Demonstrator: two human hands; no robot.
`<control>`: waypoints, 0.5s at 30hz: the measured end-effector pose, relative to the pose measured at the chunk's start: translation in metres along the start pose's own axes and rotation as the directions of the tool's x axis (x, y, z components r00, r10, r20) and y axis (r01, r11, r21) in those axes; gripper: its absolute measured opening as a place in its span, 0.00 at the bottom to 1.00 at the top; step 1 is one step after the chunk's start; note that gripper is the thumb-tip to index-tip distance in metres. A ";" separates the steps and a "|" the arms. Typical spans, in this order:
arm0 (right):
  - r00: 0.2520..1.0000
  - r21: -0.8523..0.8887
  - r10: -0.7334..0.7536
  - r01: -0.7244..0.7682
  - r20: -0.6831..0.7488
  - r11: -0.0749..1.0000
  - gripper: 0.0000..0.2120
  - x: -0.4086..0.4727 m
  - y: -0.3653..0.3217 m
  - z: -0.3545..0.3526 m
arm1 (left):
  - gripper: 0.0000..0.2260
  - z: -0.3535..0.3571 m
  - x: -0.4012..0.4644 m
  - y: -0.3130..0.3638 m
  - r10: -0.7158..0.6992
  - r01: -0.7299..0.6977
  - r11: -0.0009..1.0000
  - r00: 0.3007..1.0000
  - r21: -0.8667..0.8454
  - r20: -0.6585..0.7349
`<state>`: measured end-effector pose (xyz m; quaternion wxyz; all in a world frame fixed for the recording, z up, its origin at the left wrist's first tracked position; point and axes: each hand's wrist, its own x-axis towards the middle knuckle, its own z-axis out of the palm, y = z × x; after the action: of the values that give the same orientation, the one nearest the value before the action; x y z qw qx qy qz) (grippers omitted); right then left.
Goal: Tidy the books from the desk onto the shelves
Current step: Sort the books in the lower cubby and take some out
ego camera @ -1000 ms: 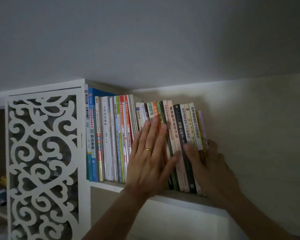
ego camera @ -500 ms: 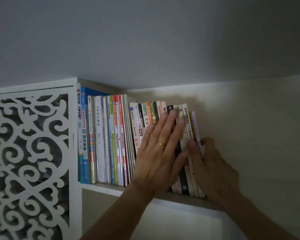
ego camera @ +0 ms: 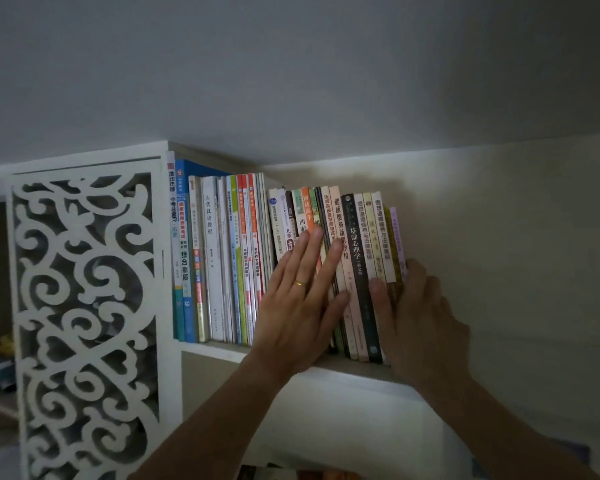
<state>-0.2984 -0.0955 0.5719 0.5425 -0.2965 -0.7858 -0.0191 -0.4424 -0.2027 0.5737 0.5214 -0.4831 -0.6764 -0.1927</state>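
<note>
A row of upright books [ego camera: 222, 258] fills the white shelf [ego camera: 219, 351] just under the ceiling. My left hand [ego camera: 298, 306], wearing a gold ring, lies flat with straight fingers against the spines in the middle of the row. My right hand [ego camera: 416, 313] wraps around the right end of the row, thumb on the front of the spines and fingers behind the thin purple book [ego camera: 397, 240]. A black-spined book [ego camera: 359, 271] stands between the two hands.
A white carved lattice panel [ego camera: 84, 306] closes the shelf unit's left section. The beige wall [ego camera: 516, 254] runs right of the books. The ceiling [ego camera: 291, 64] sits close above the row. More items show dimly at the bottom edge.
My left hand slid left along the spines, uncovering the black-spined book. My right hand stays at the row's right end. The camera view shifted slightly.
</note>
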 end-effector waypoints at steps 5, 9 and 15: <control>0.997 0.085 -0.002 -0.004 0.071 0.996 0.36 0.001 0.008 0.010 | 0.29 -0.002 -0.005 0.003 -0.021 0.021 1.000 0.999 0.009 0.050; 1.000 0.040 -0.001 0.001 -0.003 0.999 0.36 -0.020 0.002 0.002 | 0.29 -0.010 -0.034 0.019 -0.049 0.063 0.982 0.995 -0.177 0.083; 0.935 0.235 -0.343 0.353 -0.083 0.905 0.23 -0.150 0.013 -0.012 | 0.26 -0.018 -0.167 0.039 -0.073 0.111 0.948 0.988 -0.297 0.136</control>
<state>-0.2470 -0.1556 0.4437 0.5784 -0.0813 -0.8113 -0.0237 -0.4013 -0.2740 0.4225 0.3887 -0.5364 -0.6914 -0.2883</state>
